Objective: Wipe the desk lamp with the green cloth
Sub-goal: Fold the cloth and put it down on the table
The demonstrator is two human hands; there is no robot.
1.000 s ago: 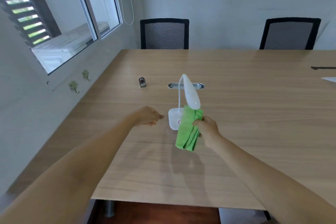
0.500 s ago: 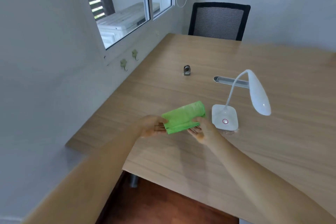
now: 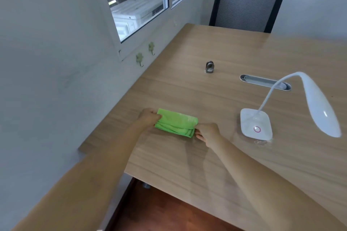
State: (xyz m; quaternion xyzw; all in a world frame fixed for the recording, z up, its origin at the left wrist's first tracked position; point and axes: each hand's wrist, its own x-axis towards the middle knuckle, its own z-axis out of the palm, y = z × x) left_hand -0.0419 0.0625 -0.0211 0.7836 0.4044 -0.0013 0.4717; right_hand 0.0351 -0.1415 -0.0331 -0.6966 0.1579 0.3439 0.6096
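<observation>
cloth (image 3: 176,122) folded, on desk (image 3: 225,47) between both hands | left hand (image 3: 149,117), right hand (image 3: 207,131) pinch its ends | soft, light: bunch mid-fold | lamp (image 3: 317,106) right of fingers, apart

Bare table (image 3: 187,165) lies open between the green cloth (image 3: 176,123) and the desk lamp (image 3: 256,125), leaving a clear path to its base. The lamp's drooping head (image 3: 319,107) overhangs the right side, and a small metal object (image 3: 209,67) and a cable slot (image 3: 264,82) sit farther back.
</observation>
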